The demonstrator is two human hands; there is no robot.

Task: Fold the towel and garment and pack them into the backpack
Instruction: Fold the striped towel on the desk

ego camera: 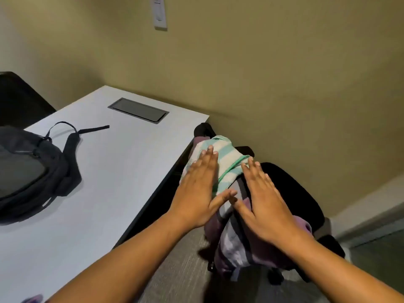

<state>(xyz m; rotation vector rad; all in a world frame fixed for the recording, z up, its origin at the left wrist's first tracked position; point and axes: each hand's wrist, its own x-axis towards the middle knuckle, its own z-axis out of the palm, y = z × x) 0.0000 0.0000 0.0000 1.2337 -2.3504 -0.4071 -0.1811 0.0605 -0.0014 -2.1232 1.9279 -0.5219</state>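
**Two flat hands over the towel on the chair**

At the very bottom left, a small purple and blue thing (29, 299) peeks in at the edge of the counter (131, 171). I cannot tell what it is.

Two bare arms reach out from the bottom. The left hand (196, 193) is flat, with its fingers straight and close together. It lies over the green and white striped towel (227, 158). The right hand (264, 200) is flat too, with its fingers a little spread. It is over a purple, grey and white garment (231, 243). The two thumbs nearly meet. Neither hand grips anything.

The towel sits on top of the garment. Both are piled on a black chair (295, 186) just beside the counter. The garment hangs down toward the grey floor (185, 270).

On the left of the counter lies a dark backpack (32, 171), well apart from the towel. Its straps trail over the counter top. No brand shows on it.

Further back, a grey hatch (138, 110) is set into the counter. High on the tan wall hangs a small white box (159, 13). Its writing is too small to read.
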